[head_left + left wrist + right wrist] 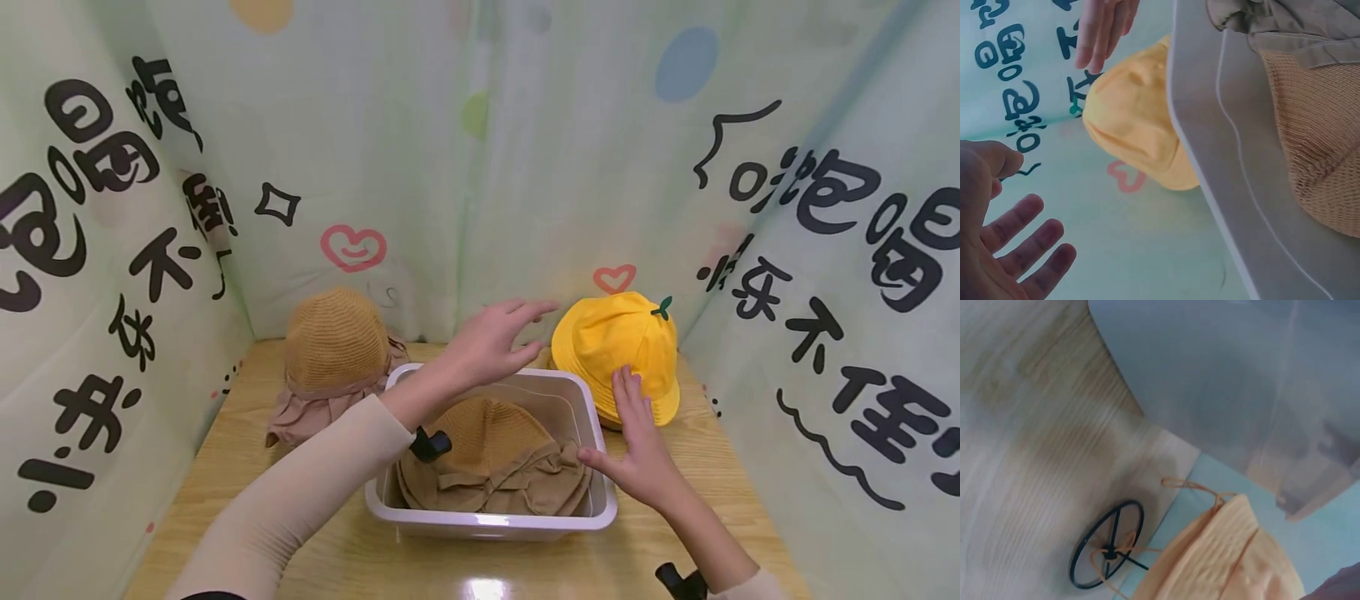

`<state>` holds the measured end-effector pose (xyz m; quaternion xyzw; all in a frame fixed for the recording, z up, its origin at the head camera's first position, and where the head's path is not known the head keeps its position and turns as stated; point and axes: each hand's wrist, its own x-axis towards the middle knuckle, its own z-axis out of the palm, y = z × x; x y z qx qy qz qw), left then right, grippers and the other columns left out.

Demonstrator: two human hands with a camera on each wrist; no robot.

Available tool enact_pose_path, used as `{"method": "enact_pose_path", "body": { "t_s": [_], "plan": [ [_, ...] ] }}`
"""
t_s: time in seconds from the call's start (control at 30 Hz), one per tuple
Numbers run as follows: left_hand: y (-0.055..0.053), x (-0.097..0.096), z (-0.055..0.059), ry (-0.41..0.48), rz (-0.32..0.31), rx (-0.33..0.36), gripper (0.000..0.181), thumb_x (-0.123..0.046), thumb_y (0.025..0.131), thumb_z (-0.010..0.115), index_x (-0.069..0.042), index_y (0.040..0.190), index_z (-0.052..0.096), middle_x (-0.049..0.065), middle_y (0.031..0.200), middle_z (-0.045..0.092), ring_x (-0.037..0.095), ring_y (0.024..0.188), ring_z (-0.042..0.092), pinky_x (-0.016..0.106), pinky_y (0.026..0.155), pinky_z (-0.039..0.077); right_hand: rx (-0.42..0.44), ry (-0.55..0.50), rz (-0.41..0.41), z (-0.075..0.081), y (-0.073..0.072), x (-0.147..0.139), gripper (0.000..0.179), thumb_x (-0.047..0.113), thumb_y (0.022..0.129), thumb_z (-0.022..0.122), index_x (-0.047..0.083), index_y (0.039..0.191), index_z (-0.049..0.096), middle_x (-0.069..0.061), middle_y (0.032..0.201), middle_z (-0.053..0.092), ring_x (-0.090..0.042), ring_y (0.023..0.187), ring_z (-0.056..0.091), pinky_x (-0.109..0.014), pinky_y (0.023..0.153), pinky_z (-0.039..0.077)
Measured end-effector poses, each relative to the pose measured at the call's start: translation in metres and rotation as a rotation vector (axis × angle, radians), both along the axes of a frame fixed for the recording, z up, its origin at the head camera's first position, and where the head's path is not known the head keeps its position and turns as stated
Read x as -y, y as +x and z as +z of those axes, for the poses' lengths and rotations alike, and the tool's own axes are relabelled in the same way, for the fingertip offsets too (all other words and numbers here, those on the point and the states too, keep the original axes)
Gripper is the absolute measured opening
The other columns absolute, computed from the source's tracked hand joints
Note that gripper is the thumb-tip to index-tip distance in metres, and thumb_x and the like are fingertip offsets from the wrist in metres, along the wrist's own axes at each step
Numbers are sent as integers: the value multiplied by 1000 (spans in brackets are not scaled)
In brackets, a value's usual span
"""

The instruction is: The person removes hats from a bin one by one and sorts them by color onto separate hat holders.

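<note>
Yellow hat (618,342) stands at the back right of the table (352,567), just beside the white bin (491,522), its cord (1188,483) hanging and a black stand (1110,552) under it with a round wire base. Left hand (491,346) hangs over the bin's back rim, fingers and thumb spread, holding nothing, apart from the hat. Right hand (641,442) is in front of the hat: fingers straight and close together, thumb out toward the bin's right rim; no pinch. Whether its fingertips touch the brim, cannot tell. Inside the bin lies a tan knit hat (480,433) with a brown cloth brim; a second knit hat (337,342) stands at the back left. Step in hand looks like a two-handed reach for the yellow hat. To do it well: bring the palms to opposite sides, thumbs outside, fingertips under the brim, and take the brim lightly so the soft crown keeps its shape. The cord hangs near the base's hub and could snag, so best check it runs free and raise the hat straight up, lest the stand tip. Left forearm crosses the bin; better kept high, clear of its rim.
</note>
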<state>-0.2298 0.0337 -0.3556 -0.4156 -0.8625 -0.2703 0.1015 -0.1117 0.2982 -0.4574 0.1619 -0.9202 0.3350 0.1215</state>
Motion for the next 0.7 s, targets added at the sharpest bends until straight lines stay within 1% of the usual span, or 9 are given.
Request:
{"method": "enact_pose_path", "body": {
  "t_s": [0.1,0.23,0.33,0.4,0.47,0.53,0.6,0.7],
  "plan": [
    [3,6,-6,10,-12,-85,49,-24,97,62,-22,144,53,0,117,67,14,87,64,29,70,53,13,27,44,-3,7,6,117,51,77,80,15,162,8,-18,167,1,-49,150,-1,-67,117,-2],
    [7,11,-16,-15,-9,-216,45,-23,95,63,-22,140,58,0,112,68,16,89,63,31,68,53,32,133,94,-6,15,13,112,61,79,73,18,162,12,-17,167,2,-51,150,1,-71,115,1],
    [10,13,-23,-53,-12,-306,44,-24,94,64,-22,138,60,0,112,69,18,92,65,31,68,54,55,209,119,-6,21,18,107,64,81,69,20,162,16,-22,166,6,-54,148,3,-75,112,6],
    [12,14,-27,-80,-13,-350,44,-25,93,65,-22,137,60,1,113,69,19,93,65,32,68,55,69,252,125,-6,24,21,106,64,80,69,21,162,16,-26,164,8,-55,148,4,-76,110,9],
    [14,15,-31,-104,-11,-373,46,-25,92,66,-22,137,60,1,112,69,19,93,66,32,67,55,79,290,120,-6,27,24,108,65,79,71,22,161,17,-29,163,10,-55,148,5,-75,111,12],
    [15,16,-36,-130,1,-381,46,-24,91,66,-23,137,61,0,110,69,19,94,65,32,68,55,85,322,106,-6,29,27,109,66,77,72,23,161,17,-31,162,9,-54,148,6,-73,112,14],
    [15,19,-42,-153,17,-375,46,-23,91,66,-23,137,61,0,110,69,19,95,65,33,69,55,91,338,91,-7,31,29,110,66,76,73,24,161,17,-31,162,8,-54,148,5,-72,112,17],
    [15,23,-51,-171,33,-354,43,-22,91,66,-24,134,62,0,109,69,19,93,65,33,67,55,99,353,71,-8,33,31,112,67,76,73,25,162,14,-33,161,6,-54,148,6,-71,111,22]
  ]
}}
